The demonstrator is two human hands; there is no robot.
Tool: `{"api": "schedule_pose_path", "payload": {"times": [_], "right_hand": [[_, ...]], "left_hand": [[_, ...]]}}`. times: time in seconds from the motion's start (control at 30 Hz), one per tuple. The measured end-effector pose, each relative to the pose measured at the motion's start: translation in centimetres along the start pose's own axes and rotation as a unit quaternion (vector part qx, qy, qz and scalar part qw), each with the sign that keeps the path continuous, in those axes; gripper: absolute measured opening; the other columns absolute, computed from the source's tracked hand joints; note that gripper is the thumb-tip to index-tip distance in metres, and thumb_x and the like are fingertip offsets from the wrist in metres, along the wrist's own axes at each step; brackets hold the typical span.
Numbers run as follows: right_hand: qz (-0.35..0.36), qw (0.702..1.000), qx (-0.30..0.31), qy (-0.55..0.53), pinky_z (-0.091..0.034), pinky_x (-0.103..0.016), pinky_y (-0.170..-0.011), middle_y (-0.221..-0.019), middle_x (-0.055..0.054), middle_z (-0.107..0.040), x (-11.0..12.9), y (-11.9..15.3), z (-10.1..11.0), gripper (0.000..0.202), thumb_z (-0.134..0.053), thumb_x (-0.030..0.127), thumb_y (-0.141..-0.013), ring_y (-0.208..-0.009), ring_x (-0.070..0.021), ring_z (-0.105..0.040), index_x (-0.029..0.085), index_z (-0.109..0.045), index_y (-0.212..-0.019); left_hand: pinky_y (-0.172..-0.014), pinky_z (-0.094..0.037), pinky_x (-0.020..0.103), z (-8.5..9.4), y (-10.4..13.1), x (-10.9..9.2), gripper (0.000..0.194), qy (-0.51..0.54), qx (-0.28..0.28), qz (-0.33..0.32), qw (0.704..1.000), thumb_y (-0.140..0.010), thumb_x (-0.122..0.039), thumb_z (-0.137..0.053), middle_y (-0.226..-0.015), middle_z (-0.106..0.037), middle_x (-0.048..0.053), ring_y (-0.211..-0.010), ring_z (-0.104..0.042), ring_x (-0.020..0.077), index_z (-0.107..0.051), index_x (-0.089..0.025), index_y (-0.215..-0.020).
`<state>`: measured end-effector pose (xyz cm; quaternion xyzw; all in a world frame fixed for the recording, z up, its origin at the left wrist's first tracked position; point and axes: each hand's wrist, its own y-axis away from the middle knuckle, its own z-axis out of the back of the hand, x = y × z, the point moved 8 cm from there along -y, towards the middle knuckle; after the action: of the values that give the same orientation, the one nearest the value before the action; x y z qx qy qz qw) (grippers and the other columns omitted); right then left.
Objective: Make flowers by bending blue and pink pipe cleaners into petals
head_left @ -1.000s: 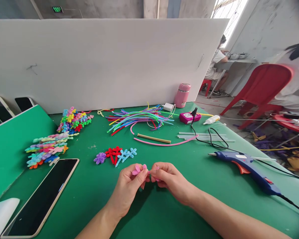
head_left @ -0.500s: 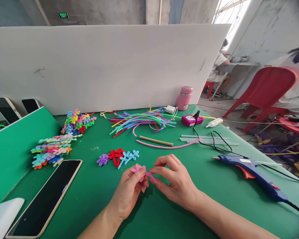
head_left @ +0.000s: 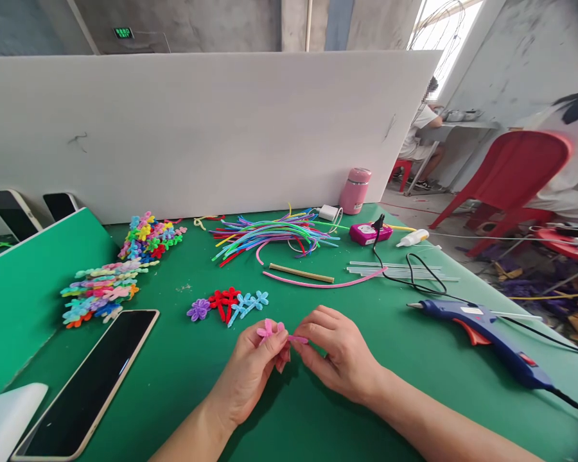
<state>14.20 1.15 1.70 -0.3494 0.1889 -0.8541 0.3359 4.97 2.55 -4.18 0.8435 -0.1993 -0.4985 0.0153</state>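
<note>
Between my hands is a pink pipe-cleaner flower (head_left: 268, 330) with looped petals and a short stem end. My left hand (head_left: 250, 366) is closed, pinching the flower by its petals between thumb and fingers. My right hand (head_left: 340, 353) is closed on the pink stem end, its fingertips just right of the left hand's. Beyond them on the green table lie a purple flower (head_left: 200, 310), red flower shapes (head_left: 225, 303) and light blue flower shapes (head_left: 250, 303). Part of the pink flower is hidden by my fingers.
A blue glue gun (head_left: 481, 333) with its black cord (head_left: 409, 277) lies at right, near clear glue sticks (head_left: 399, 271). Loose pipe cleaners (head_left: 274, 234) are heaped at the back. A phone (head_left: 89, 385) and finished flowers (head_left: 101, 292) occupy the left. A pink bottle (head_left: 355, 191) stands behind.
My right fingers have closed on the pink stem end, which pointed down to the right and now points more level. My left hand keeps its grip.
</note>
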Motion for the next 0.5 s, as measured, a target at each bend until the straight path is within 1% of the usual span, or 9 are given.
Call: {"api": "schedule_pose_path", "payload": {"times": [0.07,0.13,0.2,0.23,0.27,0.33,0.4,0.5], "right_hand": [[-0.042,0.997,0.004,-0.058,-0.035,-0.025,-0.056,-0.063,-0.003,-0.056,-0.5,0.0,-0.2,0.016,-0.044,0.018,-0.081,-0.059,-0.012,-0.044,0.016,-0.055,-0.069],[-0.098,0.989,0.008,-0.111,-0.034,-0.023,-0.054,-0.059,-0.001,-0.051,-1.2,0.1,-0.4,0.019,-0.044,0.02,-0.08,-0.057,-0.0112,-0.043,0.016,-0.051,-0.063],[-0.164,0.973,0.011,-0.163,-0.031,-0.022,-0.051,-0.055,0.001,-0.045,-2.1,0.3,-0.8,0.022,-0.045,0.022,-0.079,-0.054,-0.01,-0.038,0.016,-0.046,-0.058],[-0.198,0.96,0.014,-0.195,-0.03,-0.022,-0.05,-0.054,0.002,-0.042,-2.5,0.5,-1.0,0.023,-0.045,0.024,-0.078,-0.052,-0.0094,-0.036,0.017,-0.043,-0.056],[-0.231,0.944,0.019,-0.234,-0.029,-0.022,-0.049,-0.053,0.003,-0.04,-2.9,0.7,-1.4,0.024,-0.046,0.026,-0.077,-0.051,-0.0089,-0.034,0.017,-0.042,-0.055],[-0.286,0.901,0.028,-0.325,-0.027,-0.022,-0.048,-0.052,0.003,-0.039,-3.4,1.1,-2.3,0.024,-0.047,0.029,-0.074,-0.051,-0.0085,-0.033,0.017,-0.041,-0.054],[-0.334,0.848,0.028,-0.412,-0.028,-0.022,-0.05,-0.051,0.003,-0.042,-3.7,1.5,-3.2,0.022,-0.049,0.029,-0.07,-0.051,-0.0083,-0.035,0.016,-0.043,-0.053],[-0.411,0.758,0.002,-0.507,-0.025,-0.02,-0.048,-0.049,0.003,-0.044,-4.0,2.3,-4.3,0.02,-0.051,0.027,-0.064,-0.048,-0.0065,-0.035,0.015,-0.045,-0.05]], "left_hand": [[-0.049,-0.03,0.021,-0.1,0.0,0.0,0.031,-0.018,0.0,0.0,1.0,-0.069,-0.026,-0.063,-0.056,-0.039,-0.005,-0.055,-0.04,0.0082,-0.039,-0.017,-0.053],[-0.05,-0.031,0.021,-0.1,0.0,-0.1,0.03,-0.04,0.002,-0.005,0.999,-0.07,-0.027,-0.062,-0.057,-0.039,-0.005,-0.057,-0.041,0.0086,-0.04,-0.017,-0.054],[-0.05,-0.031,0.021,-0.2,0.0,-0.1,0.029,-0.063,0.004,-0.017,0.998,-0.071,-0.028,-0.061,-0.059,-0.039,-0.005,-0.058,-0.041,0.0087,-0.04,-0.016,-0.055],[-0.05,-0.031,0.021,-0.2,0.0,-0.2,0.029,-0.074,0.004,-0.024,0.997,-0.072,-0.028,-0.061,-0.06,-0.039,-0.005,-0.058,-0.041,0.0087,-0.04,-0.017,-0.055],[-0.05,-0.031,0.021,-0.2,0.0,-0.2,0.029,-0.083,0.004,-0.031,0.996,-0.072,-0.028,-0.06,-0.06,-0.038,-0.005,-0.058,-0.04,0.0087,-0.04,-0.017,-0.055],[-0.051,-0.032,0.022,-0.2,-0.1,-0.2,0.03,-0.098,0.005,-0.043,0.994,-0.073,-0.029,-0.059,-0.061,-0.038,-0.004,-0.059,-0.041,0.009,-0.038,-0.017,-0.055],[-0.051,-0.032,0.022,-0.3,0.0,-0.2,0.029,-0.115,0.006,-0.056,0.992,-0.074,-0.029,-0.057,-0.063,-0.038,-0.004,-0.059,-0.041,0.0092,-0.038,-0.017,-0.056],[-0.051,-0.031,0.022,-0.4,0.1,-0.4,0.027,-0.146,0.001,-0.078,0.986,-0.076,-0.029,-0.055,-0.062,-0.039,-0.004,-0.056,-0.037,0.0084,-0.04,-0.017,-0.057]]}}
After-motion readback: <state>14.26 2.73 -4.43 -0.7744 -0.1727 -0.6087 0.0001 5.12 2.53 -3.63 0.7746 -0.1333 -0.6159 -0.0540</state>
